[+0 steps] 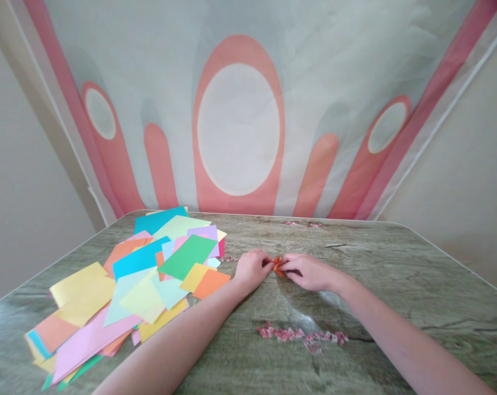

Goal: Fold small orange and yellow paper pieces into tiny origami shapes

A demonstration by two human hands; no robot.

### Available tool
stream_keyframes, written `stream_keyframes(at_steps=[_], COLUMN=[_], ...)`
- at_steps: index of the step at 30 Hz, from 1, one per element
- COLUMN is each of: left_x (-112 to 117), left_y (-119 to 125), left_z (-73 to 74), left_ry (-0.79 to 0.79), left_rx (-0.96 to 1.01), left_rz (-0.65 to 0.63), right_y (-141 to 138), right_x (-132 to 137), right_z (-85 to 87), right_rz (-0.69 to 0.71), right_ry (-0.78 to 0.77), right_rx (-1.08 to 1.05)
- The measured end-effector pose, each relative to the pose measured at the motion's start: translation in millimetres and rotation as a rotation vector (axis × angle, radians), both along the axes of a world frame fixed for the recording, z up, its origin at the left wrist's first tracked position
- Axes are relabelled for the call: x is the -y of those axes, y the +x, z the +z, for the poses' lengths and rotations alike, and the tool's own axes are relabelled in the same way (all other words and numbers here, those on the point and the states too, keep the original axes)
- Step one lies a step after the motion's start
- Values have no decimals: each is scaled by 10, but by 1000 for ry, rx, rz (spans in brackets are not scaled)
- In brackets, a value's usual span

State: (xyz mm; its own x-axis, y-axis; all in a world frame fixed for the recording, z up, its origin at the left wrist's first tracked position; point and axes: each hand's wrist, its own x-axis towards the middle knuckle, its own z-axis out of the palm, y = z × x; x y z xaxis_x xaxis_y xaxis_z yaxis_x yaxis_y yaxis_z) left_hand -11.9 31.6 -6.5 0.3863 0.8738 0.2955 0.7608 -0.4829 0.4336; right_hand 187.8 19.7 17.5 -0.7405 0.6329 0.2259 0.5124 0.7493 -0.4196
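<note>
Pinching a small, folded piece of orange paper between both hands, you keep it low over the grey wood-grain tabletop, probably so the surface steadies your wrists while you work such a tiny thing. Your left hand grips it from one side and your right hand from the other. The fingertips of both are pressed together on the paper, not spread. The paper sits right between the two sets of fingertips, touching both, with only a little orange tip showing. Whether it rests on the tabletop or hangs just above it, you cannot tell from this view.

To the left of the orange paper, near your left hand but apart from it, lies a loose heap of coloured paper sheets, overlapping in green, blue, yellow, pink and orange. Nearer you than the orange paper, a strip of small pink flower print marks the tabletop. Beyond it hangs a grey cloth backdrop with pink arches.
</note>
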Motion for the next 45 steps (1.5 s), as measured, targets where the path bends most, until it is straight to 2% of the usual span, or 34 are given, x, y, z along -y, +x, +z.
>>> stream_keyframes(at_steps=[2, 6, 8, 15, 27, 45], left_x=[7, 21, 23, 33, 55, 35], left_y=[6, 11, 11, 15, 13, 9], left_z=[11, 25, 26, 38, 72, 38], left_ry=[2, -11, -13, -17, 10, 31], left_rx=[-10, -24, -34, -61, -90, -120], left_rz=[4, 10, 14, -5, -26, -55], right_y=[-23, -93, -130, -216, -231, -255], right_x=[-5, -17, -24, -27, 6, 22], right_z=[-9, -110, -184, -318, -308, -333], right_rz=[-81, -395, -454, -339, -330, -377], right_ry=[25, 121, 136, 106, 160, 211], right_rx=[-25, -137, -211, -270, -242, -203])
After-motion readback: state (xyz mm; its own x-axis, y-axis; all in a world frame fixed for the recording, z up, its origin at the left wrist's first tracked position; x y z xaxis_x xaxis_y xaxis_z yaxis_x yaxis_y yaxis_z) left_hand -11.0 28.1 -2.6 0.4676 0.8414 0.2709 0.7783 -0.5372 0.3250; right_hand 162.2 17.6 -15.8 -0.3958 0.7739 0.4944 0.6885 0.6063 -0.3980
